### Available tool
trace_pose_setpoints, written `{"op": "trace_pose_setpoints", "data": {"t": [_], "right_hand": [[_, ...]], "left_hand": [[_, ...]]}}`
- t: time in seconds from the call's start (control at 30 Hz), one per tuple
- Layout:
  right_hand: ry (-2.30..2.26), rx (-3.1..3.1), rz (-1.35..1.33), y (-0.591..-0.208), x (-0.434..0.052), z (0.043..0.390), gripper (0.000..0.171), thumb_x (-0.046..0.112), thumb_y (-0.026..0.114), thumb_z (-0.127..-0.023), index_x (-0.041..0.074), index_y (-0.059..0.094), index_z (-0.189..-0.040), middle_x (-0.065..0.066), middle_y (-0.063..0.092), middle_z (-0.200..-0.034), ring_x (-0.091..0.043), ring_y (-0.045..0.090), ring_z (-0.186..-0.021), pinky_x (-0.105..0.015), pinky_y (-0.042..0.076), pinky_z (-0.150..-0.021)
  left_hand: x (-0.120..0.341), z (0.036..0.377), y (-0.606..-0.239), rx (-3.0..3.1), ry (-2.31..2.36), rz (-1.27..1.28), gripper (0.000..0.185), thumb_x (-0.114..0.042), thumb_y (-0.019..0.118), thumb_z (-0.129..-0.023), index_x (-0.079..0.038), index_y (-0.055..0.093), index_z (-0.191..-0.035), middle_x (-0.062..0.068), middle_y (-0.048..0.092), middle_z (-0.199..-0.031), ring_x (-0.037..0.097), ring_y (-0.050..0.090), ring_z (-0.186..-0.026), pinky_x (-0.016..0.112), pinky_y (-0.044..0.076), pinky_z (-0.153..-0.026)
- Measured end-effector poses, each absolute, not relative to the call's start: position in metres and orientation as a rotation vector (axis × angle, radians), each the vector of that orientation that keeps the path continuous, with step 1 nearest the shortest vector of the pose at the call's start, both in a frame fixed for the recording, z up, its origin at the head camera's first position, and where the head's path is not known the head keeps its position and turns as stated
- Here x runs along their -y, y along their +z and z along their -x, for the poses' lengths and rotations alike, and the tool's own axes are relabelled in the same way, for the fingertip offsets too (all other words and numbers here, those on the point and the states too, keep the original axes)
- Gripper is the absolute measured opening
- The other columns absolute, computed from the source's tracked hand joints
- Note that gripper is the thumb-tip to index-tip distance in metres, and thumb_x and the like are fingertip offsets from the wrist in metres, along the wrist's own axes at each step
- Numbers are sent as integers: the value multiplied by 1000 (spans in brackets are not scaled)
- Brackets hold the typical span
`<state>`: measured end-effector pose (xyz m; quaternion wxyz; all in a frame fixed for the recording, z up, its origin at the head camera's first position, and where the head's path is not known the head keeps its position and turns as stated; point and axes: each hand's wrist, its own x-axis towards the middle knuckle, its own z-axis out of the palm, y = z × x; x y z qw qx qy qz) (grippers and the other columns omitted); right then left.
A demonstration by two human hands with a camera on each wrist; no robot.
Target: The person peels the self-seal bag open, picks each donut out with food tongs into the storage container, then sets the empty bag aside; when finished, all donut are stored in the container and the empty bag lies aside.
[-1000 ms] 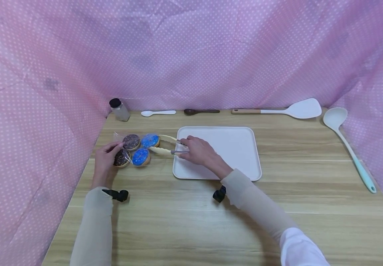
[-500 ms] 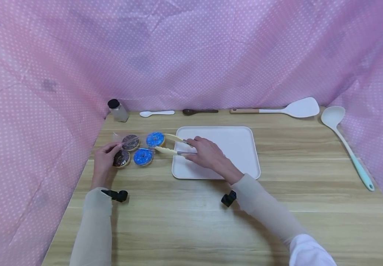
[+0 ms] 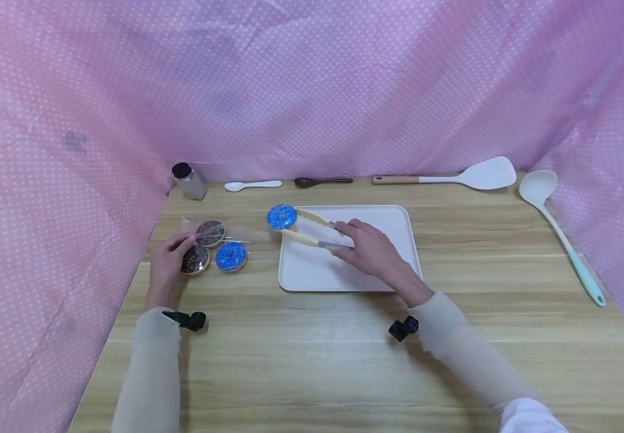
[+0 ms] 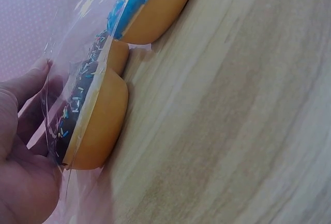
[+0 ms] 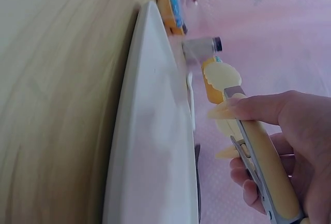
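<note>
Pinching the tongs (image 3: pixel 314 230), the right hand (image 3: pixel 368 248) holds 1 blue doughnut (image 3: pixel 281 217) over the tray (image 3: pixel 382 231) corner, tongs pointing left; the left hand (image 3: pixel 168 264) pinches the bag (image 3: pixel 219 231).

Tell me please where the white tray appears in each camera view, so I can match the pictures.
Head: the white tray lies mid-table, under the right hand.
Left wrist: not in view.
Right wrist: the tray's edge runs up the middle, beside the tongs.
Shared landmark: the shaker bottle past the tray.
</note>
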<state>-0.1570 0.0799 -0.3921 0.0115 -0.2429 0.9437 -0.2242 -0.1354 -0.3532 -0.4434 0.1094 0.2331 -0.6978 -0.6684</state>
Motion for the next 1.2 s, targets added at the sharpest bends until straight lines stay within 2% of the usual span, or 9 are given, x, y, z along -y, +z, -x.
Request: {"op": "trace_pose_setpoints", "data": {"t": [0.13,0.37,0.6,0.9,1.2], "right_hand": [[-682,-2961,708,-397,-96,159,57,41,71,-84,19,55,-134,-8,64,-108,-19,56,-83,-36,49,-69],[-662,-2973,634,-404,-119,161,59,41,71,-84,14,54,-135,-11,64,-110,-23,59,-87,-41,50,-73],[-617,-2989,583,-411,-133,163,60,40,71,-85,12,54,-135,-12,62,-107,-24,56,-83,-39,49,-71],[-581,-2967,552,-413,-140,164,64,43,70,-84,11,51,-137,-13,60,-110,-24,55,-82,-39,48,-67],[-613,-2986,564,-403,-132,162,69,48,70,-83,15,47,-140,-12,60,-116,-26,59,-93,-43,52,-75]], "left_hand": [[353,135,-442,2103,-1924,-682,30,-23,75,-83,-6,72,-108,-4,68,-107,7,54,-107,9,44,-85],[354,135,-441,2160,-1872,-697,37,-23,74,-84,-2,68,-114,-9,68,-100,5,53,-108,6,42,-84],[356,135,-445,2042,-1969,-683,31,-20,77,-82,-5,72,-108,-6,69,-102,6,56,-106,9,46,-84],[356,135,-445,2083,-1938,-678,36,-23,76,-82,-3,70,-111,-10,69,-94,4,57,-104,7,45,-83],[357,134,-442,2221,-1821,-697,39,-29,74,-84,-6,69,-115,-14,68,-99,3,53,-109,6,41,-87]]}}
